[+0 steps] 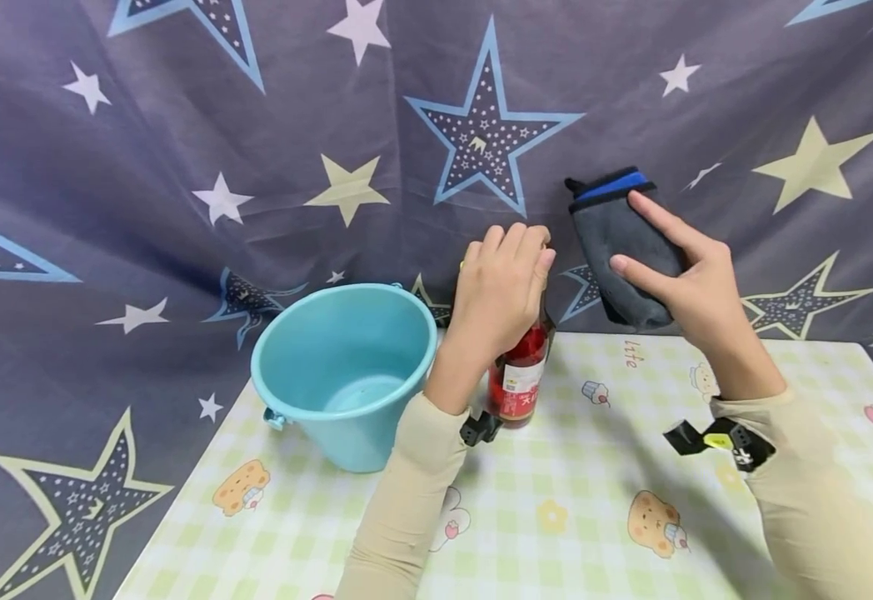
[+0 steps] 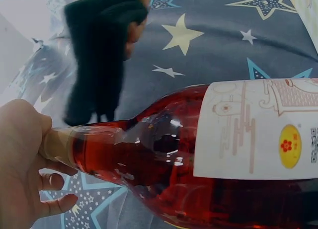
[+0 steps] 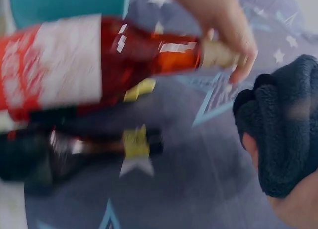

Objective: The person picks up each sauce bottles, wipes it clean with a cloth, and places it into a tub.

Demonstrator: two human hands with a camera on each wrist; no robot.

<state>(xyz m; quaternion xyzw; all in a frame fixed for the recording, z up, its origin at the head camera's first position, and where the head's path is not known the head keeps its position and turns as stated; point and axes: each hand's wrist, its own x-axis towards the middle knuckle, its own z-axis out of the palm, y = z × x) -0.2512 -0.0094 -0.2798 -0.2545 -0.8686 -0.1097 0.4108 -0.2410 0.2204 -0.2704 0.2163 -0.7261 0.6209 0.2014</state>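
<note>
My left hand holds the red glass bottle by its pale capped top; the bottle stands upright on the table. In the left wrist view, the bottle's red body and white label fill much of the frame. Raised to the right of the bottle, my right hand grips a folded dark grey cloth with a blue inner side and black edging, thumb and a finger on its near face. In the right wrist view the cloth looks fluffy and is apart from the bottle.
A light blue bucket stands left of the bottle. Close beside the red bottle is a darker bottle with yellow on its neck, blurred. Checked cloth covers the table; a star-patterned curtain hangs behind it.
</note>
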